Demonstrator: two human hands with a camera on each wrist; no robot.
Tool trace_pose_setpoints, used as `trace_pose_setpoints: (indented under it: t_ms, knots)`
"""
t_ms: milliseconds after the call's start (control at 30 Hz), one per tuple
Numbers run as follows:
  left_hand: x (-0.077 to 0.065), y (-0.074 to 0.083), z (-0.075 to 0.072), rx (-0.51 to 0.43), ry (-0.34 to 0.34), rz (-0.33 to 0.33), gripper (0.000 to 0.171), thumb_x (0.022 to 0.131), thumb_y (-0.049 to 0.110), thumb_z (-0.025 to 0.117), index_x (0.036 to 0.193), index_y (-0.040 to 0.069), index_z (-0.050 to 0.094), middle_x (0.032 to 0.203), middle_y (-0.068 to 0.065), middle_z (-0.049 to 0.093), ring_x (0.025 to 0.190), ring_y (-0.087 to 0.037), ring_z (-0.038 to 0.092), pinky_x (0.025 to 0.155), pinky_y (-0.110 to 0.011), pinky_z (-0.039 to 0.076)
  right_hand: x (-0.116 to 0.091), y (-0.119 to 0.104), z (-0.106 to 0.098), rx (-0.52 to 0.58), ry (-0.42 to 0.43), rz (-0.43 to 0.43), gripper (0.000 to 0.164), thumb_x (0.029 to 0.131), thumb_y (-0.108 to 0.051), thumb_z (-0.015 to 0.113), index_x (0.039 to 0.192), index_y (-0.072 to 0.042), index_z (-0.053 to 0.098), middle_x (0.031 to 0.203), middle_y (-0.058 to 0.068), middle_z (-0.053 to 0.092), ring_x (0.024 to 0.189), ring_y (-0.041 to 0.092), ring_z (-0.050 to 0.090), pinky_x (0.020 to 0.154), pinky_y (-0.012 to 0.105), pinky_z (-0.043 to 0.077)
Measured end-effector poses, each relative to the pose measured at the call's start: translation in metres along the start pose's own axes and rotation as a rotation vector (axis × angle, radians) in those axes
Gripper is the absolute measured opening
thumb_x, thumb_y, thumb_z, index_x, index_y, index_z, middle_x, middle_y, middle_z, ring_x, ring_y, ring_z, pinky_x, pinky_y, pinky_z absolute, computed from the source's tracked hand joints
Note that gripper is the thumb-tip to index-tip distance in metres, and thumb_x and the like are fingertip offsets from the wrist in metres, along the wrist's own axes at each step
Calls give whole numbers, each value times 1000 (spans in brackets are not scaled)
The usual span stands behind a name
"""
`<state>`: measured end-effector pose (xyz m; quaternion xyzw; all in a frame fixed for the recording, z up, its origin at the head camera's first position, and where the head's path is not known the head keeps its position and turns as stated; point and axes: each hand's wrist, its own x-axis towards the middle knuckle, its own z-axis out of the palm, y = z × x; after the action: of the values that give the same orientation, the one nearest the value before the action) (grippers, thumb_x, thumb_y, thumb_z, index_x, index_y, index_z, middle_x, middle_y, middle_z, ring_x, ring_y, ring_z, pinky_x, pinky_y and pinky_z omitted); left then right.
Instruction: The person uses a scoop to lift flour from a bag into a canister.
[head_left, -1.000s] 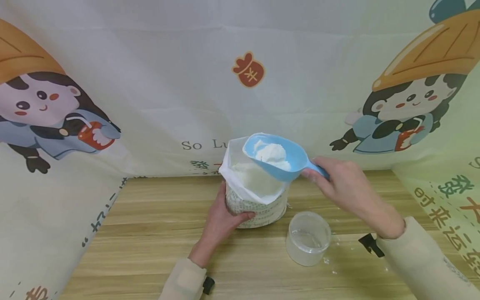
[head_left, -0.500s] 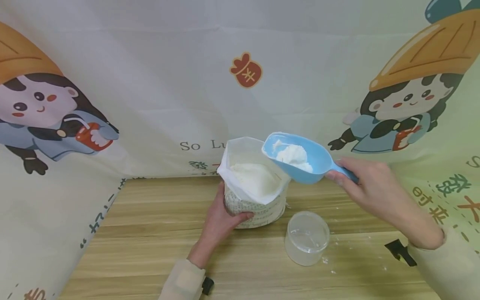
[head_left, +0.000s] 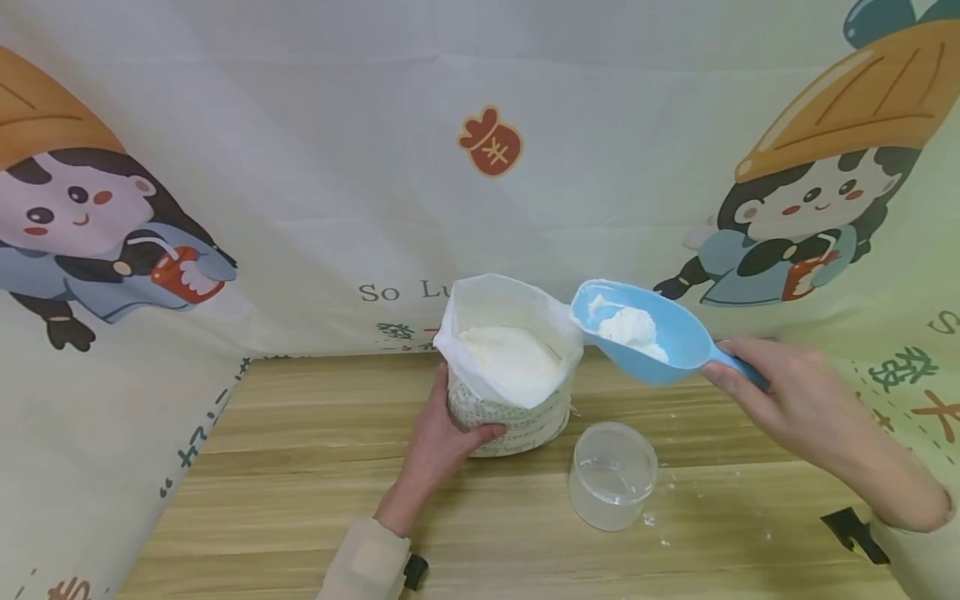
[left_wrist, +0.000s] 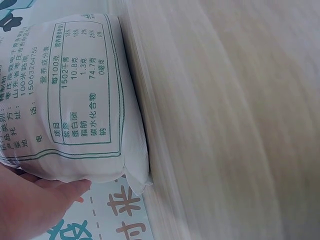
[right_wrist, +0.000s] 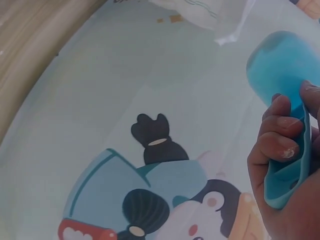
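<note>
My left hand (head_left: 442,433) grips the lower left side of an open flour bag (head_left: 517,429), its thumb across the front. The bag stands upright on the table, its white rim folded outward and pale flour (head_left: 513,358) showing inside. Printed green text covers the bag's side in the left wrist view. In my right hand (head_left: 802,408) is the handle of a light blue scoop (head_left: 678,367), with fingers curled round it in the right wrist view. A heap of white flour lies in the scoop, which hovers just right of the bag's mouth. Below it stands a clear round plastic container (head_left: 611,500).
White specks of powder (head_left: 649,518) dot the wooden table (head_left: 300,483) right of the container. A printed cloth backdrop (head_left: 360,167) with cartoon figures rises behind the table and along both sides.
My right hand has carried the loaded scoop rightward and slightly down, from over the bag's mouth to beside it. The left hand, the bag and the container stay where they were.
</note>
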<state>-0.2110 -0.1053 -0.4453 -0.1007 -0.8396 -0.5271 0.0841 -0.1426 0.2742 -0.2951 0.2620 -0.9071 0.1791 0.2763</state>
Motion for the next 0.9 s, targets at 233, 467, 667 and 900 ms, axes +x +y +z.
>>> trace_pose_setpoints:
  t_ms: [233, 467, 667, 900]
  knots:
    - [-1, 0, -1, 12, 1, 0, 122, 66, 36, 99, 163, 23, 27, 154, -6, 50, 143, -31, 46, 118, -55, 36, -17, 10, 1, -28, 18, 6, 13, 98, -19, 73, 101, -6, 74, 71, -11, 57, 60, 1, 43, 51, 24, 39]
    - [0, -2, 0, 11, -1, 7, 122, 66, 38, 99, 163, 24, 27, 154, -5, 51, 142, -30, 46, 118, -55, 36, -33, 21, 2, -27, -8, 0, 12, 97, -18, 73, 99, -6, 74, 73, -12, 58, 61, -2, 41, 51, 21, 38]
    - [1, -2, 1, 19, 4, 19, 122, 65, 37, 99, 163, 25, 26, 154, -4, 51, 142, -29, 46, 117, -54, 37, -47, 30, 4, -52, -90, 65, 14, 98, -19, 72, 105, -6, 73, 79, -7, 66, 62, -2, 45, 52, 25, 43]
    - [-1, -1, -1, 9, 0, -5, 125, 66, 36, 99, 164, 23, 23, 157, -6, 48, 144, -30, 44, 119, -54, 35, -61, 43, 8, -58, -145, 22, 11, 93, -17, 77, 103, -11, 74, 94, 0, 75, 75, 4, 61, 58, 33, 55]
